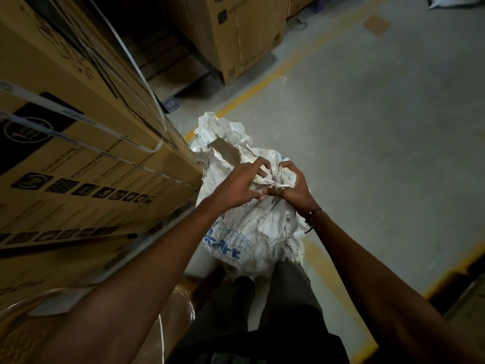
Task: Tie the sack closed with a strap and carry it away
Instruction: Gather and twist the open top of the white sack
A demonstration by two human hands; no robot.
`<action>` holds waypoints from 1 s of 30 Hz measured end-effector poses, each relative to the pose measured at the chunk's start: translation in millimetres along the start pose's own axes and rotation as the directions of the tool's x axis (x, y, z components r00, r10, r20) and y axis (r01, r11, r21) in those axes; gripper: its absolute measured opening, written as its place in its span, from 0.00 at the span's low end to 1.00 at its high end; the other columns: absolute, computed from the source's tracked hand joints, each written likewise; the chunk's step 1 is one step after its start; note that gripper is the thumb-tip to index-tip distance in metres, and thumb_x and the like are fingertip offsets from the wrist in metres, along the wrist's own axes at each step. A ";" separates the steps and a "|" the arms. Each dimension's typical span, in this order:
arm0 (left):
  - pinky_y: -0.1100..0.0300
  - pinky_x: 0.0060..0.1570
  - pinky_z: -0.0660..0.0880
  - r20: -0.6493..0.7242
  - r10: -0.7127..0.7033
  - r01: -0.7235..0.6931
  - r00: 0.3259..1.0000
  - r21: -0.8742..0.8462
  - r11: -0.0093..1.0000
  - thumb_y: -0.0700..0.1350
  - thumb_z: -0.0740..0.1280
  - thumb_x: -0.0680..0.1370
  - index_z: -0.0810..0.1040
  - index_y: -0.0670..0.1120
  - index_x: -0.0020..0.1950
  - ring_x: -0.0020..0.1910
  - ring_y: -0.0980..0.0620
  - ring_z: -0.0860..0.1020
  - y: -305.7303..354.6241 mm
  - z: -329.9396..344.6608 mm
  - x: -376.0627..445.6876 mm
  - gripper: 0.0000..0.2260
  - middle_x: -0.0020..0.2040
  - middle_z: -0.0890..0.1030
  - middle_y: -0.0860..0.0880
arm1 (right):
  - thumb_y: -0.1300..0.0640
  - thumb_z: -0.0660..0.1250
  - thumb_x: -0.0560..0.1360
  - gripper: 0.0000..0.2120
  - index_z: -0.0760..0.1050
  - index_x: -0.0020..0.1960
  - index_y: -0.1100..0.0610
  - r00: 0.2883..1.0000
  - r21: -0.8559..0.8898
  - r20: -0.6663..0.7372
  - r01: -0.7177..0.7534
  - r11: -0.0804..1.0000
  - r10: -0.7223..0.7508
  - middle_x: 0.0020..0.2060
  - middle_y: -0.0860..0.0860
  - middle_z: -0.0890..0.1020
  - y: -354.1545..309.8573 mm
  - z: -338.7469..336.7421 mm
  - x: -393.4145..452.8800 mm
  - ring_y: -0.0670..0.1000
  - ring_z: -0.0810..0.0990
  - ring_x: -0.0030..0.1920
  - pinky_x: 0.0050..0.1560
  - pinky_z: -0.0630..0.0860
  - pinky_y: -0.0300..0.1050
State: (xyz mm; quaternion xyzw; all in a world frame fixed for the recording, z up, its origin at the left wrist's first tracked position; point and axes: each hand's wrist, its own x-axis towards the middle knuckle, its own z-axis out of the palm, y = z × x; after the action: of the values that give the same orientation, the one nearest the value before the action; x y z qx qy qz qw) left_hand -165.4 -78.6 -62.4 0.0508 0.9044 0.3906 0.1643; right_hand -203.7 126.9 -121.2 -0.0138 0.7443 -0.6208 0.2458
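Observation:
A crumpled white woven sack [252, 232] with blue print stands on the floor in front of my legs, its mouth partly open at the far side. My left hand [238, 183] and my right hand [294, 185] meet over the near part of the sack's mouth. Both hands bunch the gathered fabric between their fingers. A white plastic strap [147, 82] loops loosely around the big carton to the left, apart from the sack. No strap lies around the sack's neck.
A tall stack of brown cartons [78, 143] rises close on the left, touching the sack. More cartons [244, 32] stand at the back. The grey concrete floor [380, 127] with a yellow line [257, 88] spreads to the right. A wrapped brown parcel [168, 311] sits at the lower left.

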 end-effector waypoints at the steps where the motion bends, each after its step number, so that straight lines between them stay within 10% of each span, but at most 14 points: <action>1: 0.60 0.56 0.76 -0.054 0.018 -0.018 0.998 0.001 1.000 0.44 0.80 0.71 0.71 0.55 0.68 0.60 0.56 0.76 -1.9 5.3 -5.4 0.30 0.58 0.80 0.52 | 0.59 0.89 0.58 0.35 0.77 0.60 0.54 1.000 -0.018 0.014 -0.002 1.000 0.002 0.52 0.51 0.83 -1.0 -1.0 2.1 0.51 0.82 0.53 0.61 0.80 0.57; 8: 0.55 0.62 0.77 -0.150 -0.057 0.050 0.987 -0.047 0.998 0.45 0.86 0.64 0.70 0.48 0.71 0.64 0.52 0.73 -21.2 -0.6 4.5 0.40 0.68 0.72 0.47 | 0.63 0.87 0.57 0.33 0.82 0.61 0.58 0.995 -0.143 0.086 -0.032 0.989 0.044 0.55 0.54 0.87 0.1 -13.7 9.2 0.50 0.84 0.56 0.63 0.81 0.56; 16: 0.50 0.53 0.81 0.235 -0.108 0.093 0.966 0.077 0.993 0.56 0.86 0.62 0.73 0.57 0.66 0.47 0.52 0.82 -50.2 -65.7 51.1 0.37 0.50 0.84 0.49 | 0.72 0.83 0.60 0.28 0.79 0.56 0.60 0.991 -0.078 0.117 -0.064 0.995 0.072 0.48 0.47 0.83 9.0 -22.3 6.8 0.47 0.82 0.49 0.51 0.79 0.40; 22: 0.52 0.49 0.79 0.459 -0.235 0.237 0.857 0.054 0.970 0.42 0.83 0.70 0.71 0.54 0.76 0.54 0.40 0.82 -58.6 -51.0 60.5 0.38 0.56 0.83 0.37 | 0.71 0.80 0.58 0.31 0.78 0.60 0.65 0.993 0.008 0.101 -0.068 0.998 0.067 0.54 0.56 0.85 9.9 -18.6 10.1 0.55 0.84 0.55 0.61 0.81 0.62; 25: 0.48 0.55 0.82 0.423 -0.215 0.243 0.880 -0.013 0.970 0.37 0.82 0.70 0.75 0.48 0.72 0.62 0.41 0.81 -58.8 -43.7 58.2 0.33 0.60 0.81 0.47 | 0.67 0.81 0.56 0.39 0.77 0.66 0.62 0.993 0.041 0.060 -0.107 0.993 0.105 0.62 0.63 0.84 14.8 -18.6 13.5 0.60 0.84 0.62 0.67 0.80 0.66; 30: 0.59 0.45 0.84 0.146 -0.174 0.199 0.974 -0.174 0.964 0.28 0.82 0.64 0.80 0.40 0.61 0.46 0.48 0.84 -48.9 -38.4 62.7 0.28 0.55 0.87 0.43 | 0.70 0.79 0.59 0.39 0.77 0.70 0.61 0.993 0.016 0.086 -0.081 0.997 0.080 0.64 0.54 0.85 11.0 -21.9 21.9 0.54 0.84 0.62 0.67 0.81 0.57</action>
State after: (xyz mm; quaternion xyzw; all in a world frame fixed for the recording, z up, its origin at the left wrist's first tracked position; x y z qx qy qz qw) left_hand -235.5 -125.1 -89.3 -0.0253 0.8517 0.4527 0.2626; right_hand -228.3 142.4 -136.7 -0.0080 0.7268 -0.6166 0.3024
